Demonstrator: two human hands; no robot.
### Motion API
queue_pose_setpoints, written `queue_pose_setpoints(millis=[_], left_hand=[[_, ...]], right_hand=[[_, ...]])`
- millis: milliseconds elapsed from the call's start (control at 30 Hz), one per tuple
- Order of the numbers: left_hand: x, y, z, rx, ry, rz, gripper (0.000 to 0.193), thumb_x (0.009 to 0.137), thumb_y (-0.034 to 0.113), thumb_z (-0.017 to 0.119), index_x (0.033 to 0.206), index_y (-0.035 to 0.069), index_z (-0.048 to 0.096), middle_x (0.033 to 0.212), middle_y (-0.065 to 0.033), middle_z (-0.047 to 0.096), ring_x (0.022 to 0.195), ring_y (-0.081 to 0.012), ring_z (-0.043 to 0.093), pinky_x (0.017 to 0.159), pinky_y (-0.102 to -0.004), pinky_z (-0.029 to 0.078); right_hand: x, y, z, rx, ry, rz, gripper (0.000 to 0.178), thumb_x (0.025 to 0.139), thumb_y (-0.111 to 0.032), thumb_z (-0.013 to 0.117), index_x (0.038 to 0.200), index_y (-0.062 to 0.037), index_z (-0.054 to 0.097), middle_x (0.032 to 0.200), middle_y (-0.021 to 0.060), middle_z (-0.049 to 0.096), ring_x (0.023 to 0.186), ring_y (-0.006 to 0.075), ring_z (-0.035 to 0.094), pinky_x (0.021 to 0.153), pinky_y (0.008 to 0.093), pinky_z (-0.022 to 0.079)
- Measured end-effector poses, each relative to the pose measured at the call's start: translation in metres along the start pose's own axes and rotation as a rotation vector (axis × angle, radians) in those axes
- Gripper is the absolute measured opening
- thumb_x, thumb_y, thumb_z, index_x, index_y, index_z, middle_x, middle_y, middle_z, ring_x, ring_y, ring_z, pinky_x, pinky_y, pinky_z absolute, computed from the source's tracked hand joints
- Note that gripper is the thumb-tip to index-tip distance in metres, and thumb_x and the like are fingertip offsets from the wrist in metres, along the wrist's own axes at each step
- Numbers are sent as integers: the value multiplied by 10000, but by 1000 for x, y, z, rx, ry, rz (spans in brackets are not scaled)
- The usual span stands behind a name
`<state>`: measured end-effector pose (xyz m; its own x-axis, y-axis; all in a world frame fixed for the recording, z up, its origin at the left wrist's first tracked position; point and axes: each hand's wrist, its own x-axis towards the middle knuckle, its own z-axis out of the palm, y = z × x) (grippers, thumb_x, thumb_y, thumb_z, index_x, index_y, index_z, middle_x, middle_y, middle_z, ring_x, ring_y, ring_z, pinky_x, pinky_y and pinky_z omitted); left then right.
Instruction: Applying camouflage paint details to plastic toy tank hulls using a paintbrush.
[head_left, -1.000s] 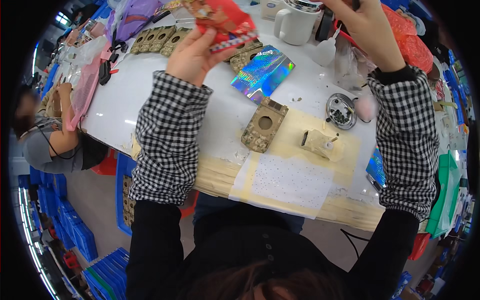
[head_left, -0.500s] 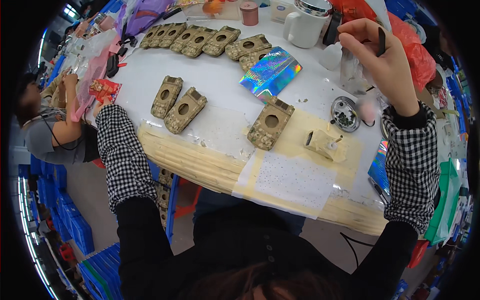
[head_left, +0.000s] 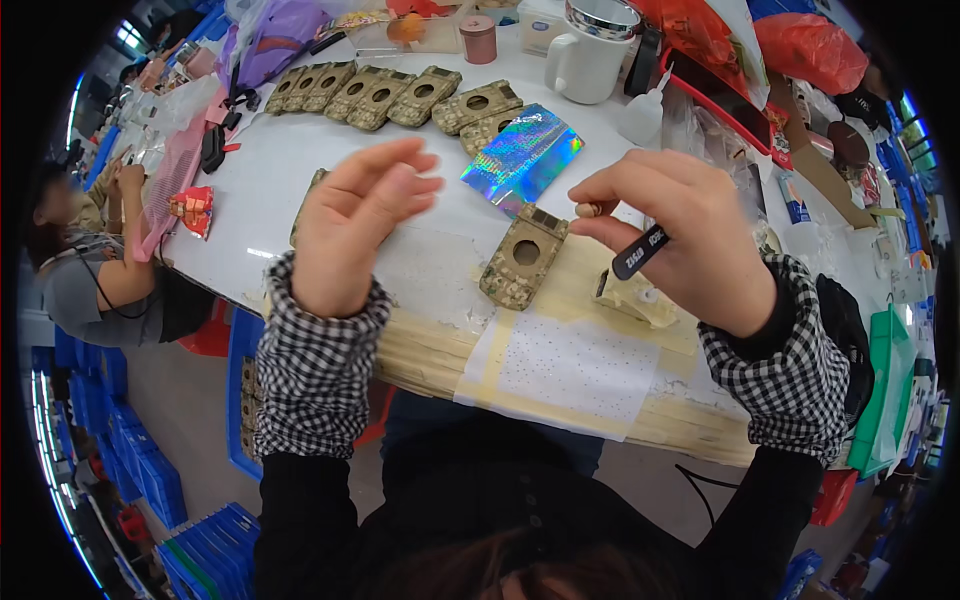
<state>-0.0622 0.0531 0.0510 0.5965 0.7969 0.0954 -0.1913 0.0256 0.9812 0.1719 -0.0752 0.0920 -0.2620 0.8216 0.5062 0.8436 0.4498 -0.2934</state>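
Note:
My left hand (head_left: 355, 225) is raised over the table, fingers apart and holding nothing. It partly hides a camouflage-painted toy tank hull behind it. My right hand (head_left: 695, 235) pinches a small tan roundish thing (head_left: 590, 210), too small to name, between thumb and finger. Black tweezers (head_left: 640, 252) rest in the same hand, their end pointing left and down. Just left of that hand lies one camouflage tank hull (head_left: 524, 256) with a round hole in its top. A cream-coloured small part (head_left: 640, 300) sits beneath the right hand. Nearer me lies a dotted white sheet (head_left: 565, 370).
Several tank hulls (head_left: 382, 98) line the back, some under a shiny foil bag (head_left: 525, 155). A white mug (head_left: 585, 65), a squeeze bottle (head_left: 645, 115) and a red-edged phone (head_left: 718, 100) stand or lie behind. At left lies a red packet (head_left: 193, 210); a person (head_left: 105, 250) sits beyond.
My left hand has left the red packet and come to the middle, fingers spread. My right hand has come down and left from beside the mug, still with the tweezers; a small tan thing shows in its pinch.

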Motion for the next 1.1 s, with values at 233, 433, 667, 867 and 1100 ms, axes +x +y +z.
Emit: queue_pose_setpoints(millis=[233,433,667,867,1100], left_hand=[[-25,-16,63,-225,-296,-331,296,861,110,648,1104,-41,573,975,-114,660,890,-144,641,806,-259,519],[-33,-17,67,-321,-323,-358,266,862,103,643,1080,-40,589,964,-118,664,880,-150,648,787,-254,527],[-74,-6,52,-434,-537,-554,240,866,-4,584,1098,-63,579,976,-149,658,902,-171,646,799,-271,533],[-99,-6,47,-391,-738,-662,291,816,-11,656,1103,-34,614,933,-112,672,860,-96,630,743,-210,508],[-108,-20,50,-339,-830,-597,275,821,50,685,1083,-14,631,925,-70,671,792,-79,620,691,-200,497]], right_hand=[[-7,-26,4,-176,-66,-57,147,655,-97,636,754,-70,530,659,40,533,562,237,537,568,328,423],[-12,-31,5,-81,-80,-68,141,670,-98,632,779,-69,548,662,30,525,559,226,535,558,315,421],[-39,-64,-2,181,-130,-45,189,675,-112,639,857,-73,605,689,6,485,547,165,504,508,270,396],[-64,-88,-1,254,-98,-226,228,659,-89,638,849,36,634,782,45,553,546,111,498,538,234,395],[-80,-96,3,323,-192,-205,222,670,-79,634,862,31,643,748,27,521,548,117,500,523,245,384]])
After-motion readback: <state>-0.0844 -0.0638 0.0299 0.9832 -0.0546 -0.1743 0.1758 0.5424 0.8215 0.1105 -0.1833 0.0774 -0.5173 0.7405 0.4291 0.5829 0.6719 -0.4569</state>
